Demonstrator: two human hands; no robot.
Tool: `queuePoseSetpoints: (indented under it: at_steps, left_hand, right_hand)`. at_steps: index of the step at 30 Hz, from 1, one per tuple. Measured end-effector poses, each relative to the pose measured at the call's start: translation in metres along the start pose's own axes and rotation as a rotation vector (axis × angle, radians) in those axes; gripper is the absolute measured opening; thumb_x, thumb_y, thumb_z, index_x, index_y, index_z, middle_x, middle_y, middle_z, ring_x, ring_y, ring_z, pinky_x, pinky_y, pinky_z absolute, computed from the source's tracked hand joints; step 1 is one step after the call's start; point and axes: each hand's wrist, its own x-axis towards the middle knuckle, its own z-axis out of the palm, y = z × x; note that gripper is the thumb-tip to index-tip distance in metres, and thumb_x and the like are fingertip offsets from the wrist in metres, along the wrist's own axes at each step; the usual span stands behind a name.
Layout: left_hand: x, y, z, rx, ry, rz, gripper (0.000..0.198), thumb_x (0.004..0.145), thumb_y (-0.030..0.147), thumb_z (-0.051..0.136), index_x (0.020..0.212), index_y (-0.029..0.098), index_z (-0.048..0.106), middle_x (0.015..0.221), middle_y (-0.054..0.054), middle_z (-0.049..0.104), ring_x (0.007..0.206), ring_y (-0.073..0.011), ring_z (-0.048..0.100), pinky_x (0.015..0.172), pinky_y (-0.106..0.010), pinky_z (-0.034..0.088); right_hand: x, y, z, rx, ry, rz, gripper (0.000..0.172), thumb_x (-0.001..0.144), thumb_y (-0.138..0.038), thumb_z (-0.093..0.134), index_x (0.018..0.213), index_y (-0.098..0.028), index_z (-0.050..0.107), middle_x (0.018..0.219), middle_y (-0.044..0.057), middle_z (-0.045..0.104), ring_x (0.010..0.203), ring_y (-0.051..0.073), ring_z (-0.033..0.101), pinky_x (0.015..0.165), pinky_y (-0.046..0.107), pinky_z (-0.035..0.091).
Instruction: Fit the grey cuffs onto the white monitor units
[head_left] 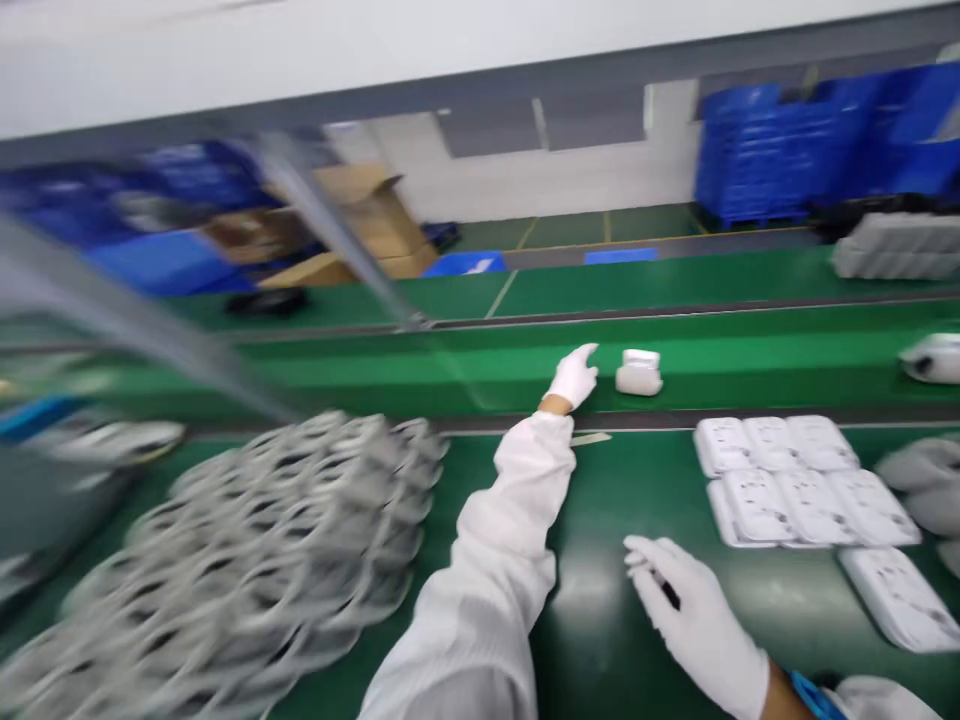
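My left hand (pixel 574 376), in a white glove, is stretched out over the bright green belt (pixel 495 365). Its fingers point toward a small white rounded part (pixel 639 373) on the belt, with a gap between them; it holds nothing that I can see. Above the near green work surface, my right hand (pixel 694 615), gloved in white too, has its fingers closed around a small black pen-like object (pixel 667 592), mostly hidden by the glove. To the right of that hand, flat white plastic housings (pixel 799 505) lie in rows.
Grey moulded trays (pixel 300 530) are stacked at the left. A slanted metal post (pixel 337 225) rises behind the belt. A white part (pixel 934 358) sits on the belt's right end. Blue crates (pixel 772 150) and a cardboard box (pixel 371 215) stand beyond. Grey rounded parts (pixel 922 480) lie far right.
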Motion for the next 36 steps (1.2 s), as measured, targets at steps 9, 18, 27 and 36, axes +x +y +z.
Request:
queuePoseSetpoints:
  at_steps: [9, 18, 27, 36]
  left_hand:
    - [-0.116, 0.029, -0.192, 0.976, 0.43, -0.399, 0.051, 0.097, 0.031, 0.062, 0.144, 0.012, 0.055, 0.148, -0.02, 0.058, 0.141, -0.0355, 0.053, 0.117, -0.046, 0.042]
    - [-0.198, 0.012, -0.211, 1.169, 0.296, -0.533, 0.039, 0.089, 0.029, 0.07, 0.125, 0.014, 0.067, 0.132, -0.022, 0.062, 0.132, -0.0428, 0.053, 0.119, -0.066, 0.03]
    - [-0.22, 0.02, -0.198, 1.091, 0.065, -0.015, 0.03, 0.088, 0.005, 0.059, 0.114, 0.018, 0.069, 0.123, -0.013, 0.067, 0.112, -0.0329, 0.063, 0.105, -0.055, 0.049]
    - [-0.237, 0.01, -0.131, 0.469, -0.392, 0.427, 0.033, 0.088, -0.004, 0.06, 0.111, 0.02, 0.064, 0.124, -0.008, 0.069, 0.113, -0.0239, 0.065, 0.098, -0.038, 0.058]
  right_hand:
    - [0.035, -0.007, 0.045, -0.028, -0.167, -0.249, 0.033, 0.105, -0.031, 0.049, 0.13, -0.02, 0.068, 0.119, 0.01, 0.074, 0.105, 0.023, 0.074, 0.093, 0.036, 0.062]
    - [0.052, -0.04, 0.104, 0.165, -0.311, -0.19, 0.032, 0.103, -0.03, 0.049, 0.125, -0.021, 0.07, 0.108, 0.008, 0.074, 0.091, 0.022, 0.072, 0.083, 0.038, 0.06]
    - [0.057, -0.039, 0.112, 0.281, -0.133, -0.079, 0.046, 0.1, -0.031, 0.054, 0.145, -0.021, 0.056, 0.127, 0.012, 0.069, 0.103, 0.022, 0.072, 0.085, 0.036, 0.063]
    - [0.082, -0.026, 0.077, 0.323, -0.014, -0.109, 0.095, 0.078, -0.037, 0.087, 0.159, -0.024, 0.04, 0.158, 0.016, 0.047, 0.146, 0.036, 0.049, 0.124, 0.055, 0.041]
